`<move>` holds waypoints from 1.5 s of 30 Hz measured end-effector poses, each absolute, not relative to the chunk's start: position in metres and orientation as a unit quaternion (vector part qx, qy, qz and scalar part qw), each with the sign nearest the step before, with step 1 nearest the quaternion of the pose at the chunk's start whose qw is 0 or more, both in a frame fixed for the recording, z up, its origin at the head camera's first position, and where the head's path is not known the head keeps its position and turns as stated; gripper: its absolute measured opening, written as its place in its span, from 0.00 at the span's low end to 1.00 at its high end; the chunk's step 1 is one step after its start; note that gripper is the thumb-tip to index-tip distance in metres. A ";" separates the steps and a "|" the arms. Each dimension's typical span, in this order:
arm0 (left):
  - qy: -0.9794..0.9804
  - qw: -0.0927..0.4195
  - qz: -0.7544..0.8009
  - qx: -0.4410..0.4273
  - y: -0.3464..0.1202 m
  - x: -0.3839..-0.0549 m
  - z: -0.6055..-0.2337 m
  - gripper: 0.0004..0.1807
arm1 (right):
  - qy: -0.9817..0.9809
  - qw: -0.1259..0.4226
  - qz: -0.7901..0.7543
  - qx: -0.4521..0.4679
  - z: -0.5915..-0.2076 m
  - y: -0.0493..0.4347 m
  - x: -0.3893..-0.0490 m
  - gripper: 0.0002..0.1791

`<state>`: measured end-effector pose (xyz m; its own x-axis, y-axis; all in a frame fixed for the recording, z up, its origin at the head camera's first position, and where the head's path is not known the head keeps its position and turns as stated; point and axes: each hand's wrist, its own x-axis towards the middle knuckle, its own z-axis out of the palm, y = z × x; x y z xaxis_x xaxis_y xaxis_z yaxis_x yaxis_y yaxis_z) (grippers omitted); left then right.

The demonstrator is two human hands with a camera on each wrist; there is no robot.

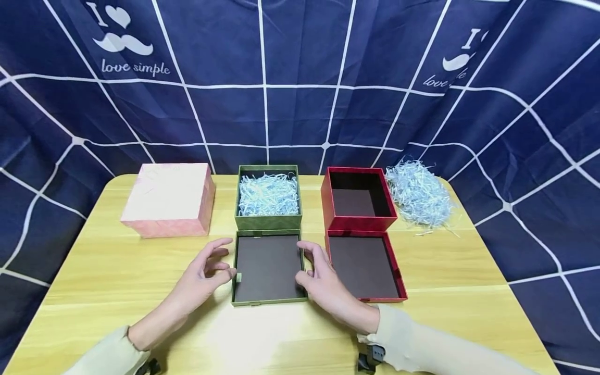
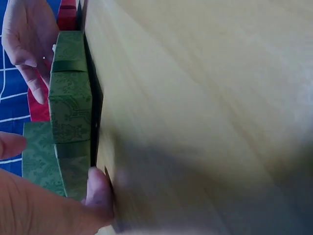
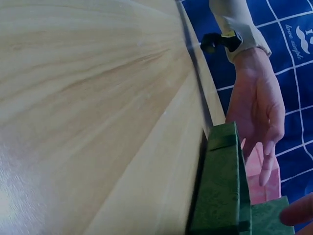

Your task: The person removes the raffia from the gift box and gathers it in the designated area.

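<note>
A shallow green lid [image 1: 269,268], dark inside, lies open side up on the table, against the front of a green box [image 1: 268,223] filled with pale blue shredded paper [image 1: 269,195]. My left hand [image 1: 203,273] is at the lid's left side, fingers loosely bent and thumb tip by the rim. On the opposite side, my right hand [image 1: 323,281] has its index finger and thumb at the right rim. Neither hand visibly grips the lid; exact contact is hard to tell. The left wrist view shows the lid's patterned green side [image 2: 71,107] beside the left thumb [image 2: 100,193].
To the right stand a red box [image 1: 361,224] with a dark interior and its red lid [image 1: 363,268] in front. A heap of blue shredded paper [image 1: 419,194] lies beyond them. At the left sits a closed pink box [image 1: 166,195]. A blue checked cloth [image 1: 300,114] hangs behind the wooden table [image 1: 262,338].
</note>
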<state>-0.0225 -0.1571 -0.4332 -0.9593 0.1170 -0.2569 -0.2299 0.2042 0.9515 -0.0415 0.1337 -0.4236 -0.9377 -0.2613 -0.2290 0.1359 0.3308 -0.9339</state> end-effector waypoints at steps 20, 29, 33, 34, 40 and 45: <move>0.750 0.087 0.655 -0.013 -0.151 -0.059 -0.419 0.60 | 0.770 0.114 -0.620 -0.100 -0.392 0.148 -0.072 0.36; 0.746 0.075 0.661 0.000 -0.143 -0.080 -0.420 0.62 | 0.759 0.085 -0.630 -0.140 -0.385 0.145 -0.092 0.35; 0.746 0.072 0.662 0.000 -0.142 -0.088 -0.422 0.61 | 0.758 0.081 -0.629 -0.149 -0.382 0.144 -0.099 0.35; 0.746 0.072 0.662 0.002 -0.142 -0.090 -0.422 0.61 | 0.758 0.082 -0.629 -0.150 -0.381 0.143 -0.101 0.34; 0.753 0.066 0.655 0.000 -0.141 -0.101 -0.424 0.60 | 0.759 0.073 -0.629 -0.149 -0.378 0.138 -0.115 0.34; 0.758 0.066 0.649 -0.003 -0.139 -0.109 -0.425 0.58 | 0.754 0.065 -0.634 -0.156 -0.373 0.130 -0.129 0.32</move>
<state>-0.1092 -0.1395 -0.4246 -0.9912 0.0814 -0.1040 -0.0901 0.1582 0.9833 -0.1286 0.1299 -0.3728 -0.9429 -0.3175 0.1005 -0.1534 0.1462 -0.9773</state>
